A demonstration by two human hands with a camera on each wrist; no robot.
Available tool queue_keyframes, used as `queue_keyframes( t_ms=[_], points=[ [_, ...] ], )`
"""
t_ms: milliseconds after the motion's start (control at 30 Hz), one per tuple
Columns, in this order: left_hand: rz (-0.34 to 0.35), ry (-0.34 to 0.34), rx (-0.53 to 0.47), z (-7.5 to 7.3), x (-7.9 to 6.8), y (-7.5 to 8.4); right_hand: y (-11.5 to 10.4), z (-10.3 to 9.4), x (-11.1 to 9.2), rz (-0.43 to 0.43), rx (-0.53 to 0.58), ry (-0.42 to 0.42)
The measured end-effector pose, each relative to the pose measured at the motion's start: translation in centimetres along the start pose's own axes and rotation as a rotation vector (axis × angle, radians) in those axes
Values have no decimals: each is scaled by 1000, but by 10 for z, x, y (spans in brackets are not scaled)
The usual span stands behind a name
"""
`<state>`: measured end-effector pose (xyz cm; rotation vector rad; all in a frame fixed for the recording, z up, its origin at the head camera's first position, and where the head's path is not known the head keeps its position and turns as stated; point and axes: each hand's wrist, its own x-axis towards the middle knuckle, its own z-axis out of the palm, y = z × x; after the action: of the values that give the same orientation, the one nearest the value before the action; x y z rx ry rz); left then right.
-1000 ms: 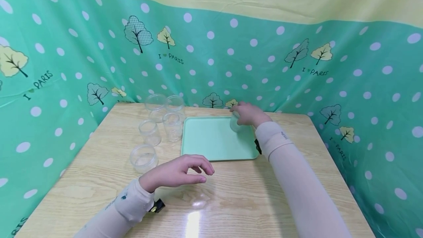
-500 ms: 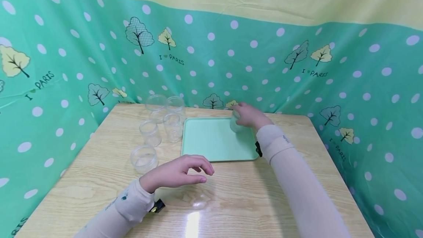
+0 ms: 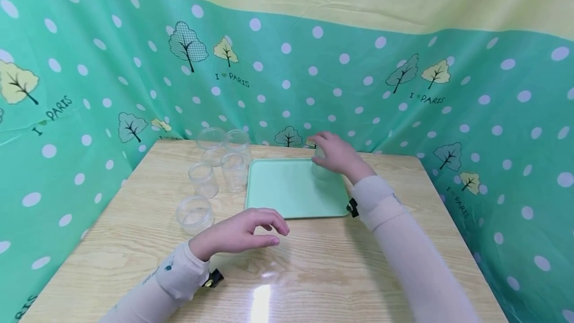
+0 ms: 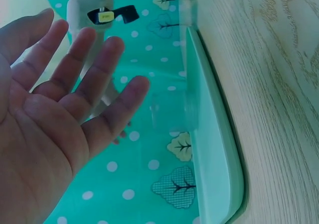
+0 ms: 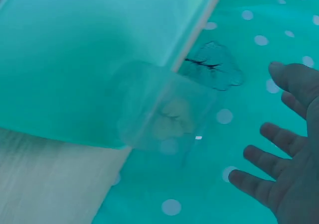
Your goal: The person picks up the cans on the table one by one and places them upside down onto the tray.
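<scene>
On the green tray (image 3: 287, 188), far right, stands a clear cup (image 3: 320, 172), the right hand (image 3: 339, 156) beside it, fingers spread, holding nothing. Free room runs left to the raised edge (image 3: 248, 183), five containers (image 3: 235, 176) beyond. The left hand (image 3: 242, 232) hovers relaxed and empty over the surface (image 3: 323, 268). Half a second ago the right hand gripped the cup.

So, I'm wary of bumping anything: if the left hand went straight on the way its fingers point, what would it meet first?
Probably the beige right sleeve; the left hand seems to be higher than the mint-green tray, though depth is unclear.
</scene>
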<state>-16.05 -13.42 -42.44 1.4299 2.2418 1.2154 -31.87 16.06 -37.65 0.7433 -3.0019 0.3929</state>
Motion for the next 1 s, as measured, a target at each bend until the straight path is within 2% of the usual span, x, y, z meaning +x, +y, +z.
queue_keyframes(
  t_ms=[133,267,467,767,1000],
  points=[
    [17,51,22,-3,0,2,-5,-12,-9,-31,33,66],
    [22,76,18,-4,0,3,-8,-16,-18,-81,14,109],
    [3,93,3,-4,0,2,-11,-5,-35,-177,-17,164],
    [17,134,13,-8,-2,2,-24,6,-63,-333,-63,279],
    [13,146,3,-10,-4,4,-36,11,-84,-432,-28,355]
  ],
)
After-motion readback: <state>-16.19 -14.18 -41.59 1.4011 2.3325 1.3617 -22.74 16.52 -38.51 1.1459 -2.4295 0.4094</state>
